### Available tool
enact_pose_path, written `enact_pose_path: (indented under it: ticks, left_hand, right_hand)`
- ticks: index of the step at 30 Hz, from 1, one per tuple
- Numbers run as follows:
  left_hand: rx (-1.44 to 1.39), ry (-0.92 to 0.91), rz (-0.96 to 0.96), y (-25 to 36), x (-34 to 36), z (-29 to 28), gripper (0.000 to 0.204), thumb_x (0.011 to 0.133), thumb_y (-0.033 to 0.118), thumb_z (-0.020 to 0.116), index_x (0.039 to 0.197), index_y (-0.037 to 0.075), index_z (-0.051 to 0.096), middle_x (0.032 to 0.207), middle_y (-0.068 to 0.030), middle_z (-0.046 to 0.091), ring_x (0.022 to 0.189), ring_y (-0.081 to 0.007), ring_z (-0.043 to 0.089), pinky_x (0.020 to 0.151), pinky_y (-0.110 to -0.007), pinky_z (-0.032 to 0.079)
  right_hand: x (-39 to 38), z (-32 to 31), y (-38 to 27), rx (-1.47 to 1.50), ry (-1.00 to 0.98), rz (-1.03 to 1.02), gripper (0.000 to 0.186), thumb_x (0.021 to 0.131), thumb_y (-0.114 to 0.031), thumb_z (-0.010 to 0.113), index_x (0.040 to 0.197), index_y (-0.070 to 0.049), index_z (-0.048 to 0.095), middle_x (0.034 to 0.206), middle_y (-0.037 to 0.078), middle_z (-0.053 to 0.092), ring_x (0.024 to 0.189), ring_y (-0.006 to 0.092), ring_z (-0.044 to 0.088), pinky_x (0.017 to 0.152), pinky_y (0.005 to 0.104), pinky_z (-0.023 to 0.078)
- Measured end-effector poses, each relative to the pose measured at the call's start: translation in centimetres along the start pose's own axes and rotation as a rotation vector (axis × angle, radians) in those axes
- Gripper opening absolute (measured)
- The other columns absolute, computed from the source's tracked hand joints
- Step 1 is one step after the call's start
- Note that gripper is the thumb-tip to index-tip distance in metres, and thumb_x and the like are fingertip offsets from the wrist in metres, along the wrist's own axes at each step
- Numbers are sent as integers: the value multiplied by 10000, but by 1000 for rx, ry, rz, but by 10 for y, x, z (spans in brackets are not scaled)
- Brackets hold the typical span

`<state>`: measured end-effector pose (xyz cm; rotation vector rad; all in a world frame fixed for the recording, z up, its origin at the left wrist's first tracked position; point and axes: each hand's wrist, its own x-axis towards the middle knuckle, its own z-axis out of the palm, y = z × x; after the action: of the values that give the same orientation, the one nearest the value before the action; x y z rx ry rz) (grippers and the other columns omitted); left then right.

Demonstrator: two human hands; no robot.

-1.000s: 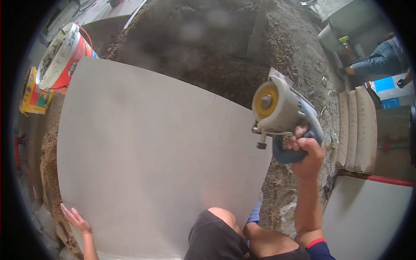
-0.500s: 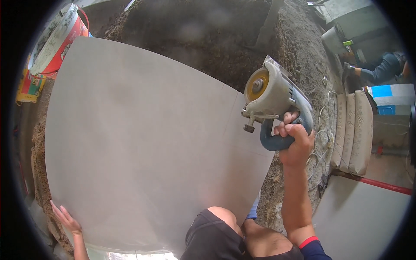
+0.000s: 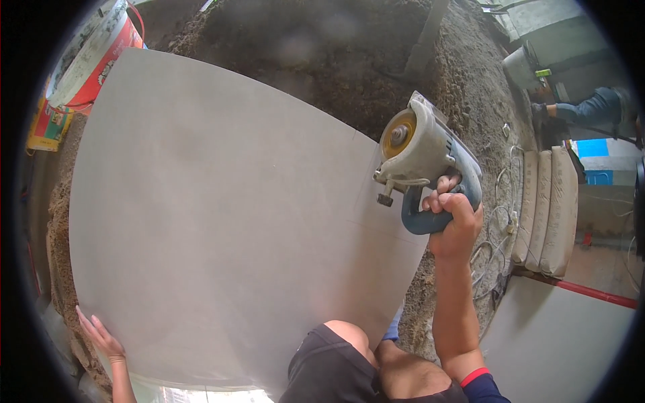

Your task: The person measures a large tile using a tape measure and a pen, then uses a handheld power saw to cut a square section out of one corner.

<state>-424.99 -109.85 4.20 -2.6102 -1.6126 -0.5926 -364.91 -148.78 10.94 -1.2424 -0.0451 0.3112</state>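
A large pale grey tile [image 3: 228, 215] fills the middle, my knee resting over its lower edge. My right hand [image 3: 451, 215] is closed around the blue-grey handle of a handheld power cutter [image 3: 423, 149], which has a yellow disc and a metal base plate and is raised over the tile's right edge. My left hand [image 3: 101, 334] lies with fingers straightened along the tile's lower left edge. A few faint lines mark the tile near the cutter.
Buckets [image 3: 94, 80] stand at upper left. Rough dark ground [image 3: 316, 80] lies beyond the tile. Stacked sacks [image 3: 557, 208], loose cable, another tile [image 3: 551, 342] and a red pipe are on the right. A co-worker's leg [image 3: 581, 111] shows at upper right.
Since a second ago the tile's far edge and buckets appear higher in view. My right hand and cutter moved up and left, then held nearly still. The co-worker's leg has shifted.
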Motion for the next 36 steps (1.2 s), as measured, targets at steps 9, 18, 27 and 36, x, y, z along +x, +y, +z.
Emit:
enact_pose_path:
  ticks: [9, 18, 27, 36]
  left_hand:
    - [-6, -5, -1, -4, -3, 3, 539, 1030, 305, 329, 1458, -20, 296, 1496, -220, 308, 1380, -339, 309, 1145, -413, 224]
    - [-16, -4, -7, 1, -3, 0, 531, 1029, 297, 342, 1453, -21, 308, 1494, -215, 319, 1380, -334, 312, 1147, -410, 219]
    - [-9, -26, -16, 4, -3, -3, 543, 1031, 332, 331, 1468, 11, 293, 1505, -205, 302, 1378, -331, 320, 1144, -418, 248]
    - [-23, -19, -22, 17, 0, -6, 529, 1027, 290, 331, 1462, -9, 294, 1491, -211, 316, 1367, -337, 331, 1131, -418, 257]
  right_hand:
    - [2, 1, 4, -19, 22, 7, 196, 703, 24, 502, 894, -10, 475, 784, 79, 489, 618, 160, 467, 630, 323, 439]
    - [2, 1, 6, -19, 30, 20, 194, 713, 22, 506, 903, -8, 481, 797, 79, 495, 623, 157, 471, 629, 321, 442]
    - [2, 3, 5, -32, 73, 32, 190, 713, 33, 501, 896, -14, 481, 798, 78, 492, 620, 171, 473, 626, 325, 441]
    - [2, 2, 6, -47, 44, 38, 164, 714, 34, 488, 870, -17, 474, 779, 71, 478, 620, 166, 474, 624, 321, 441]
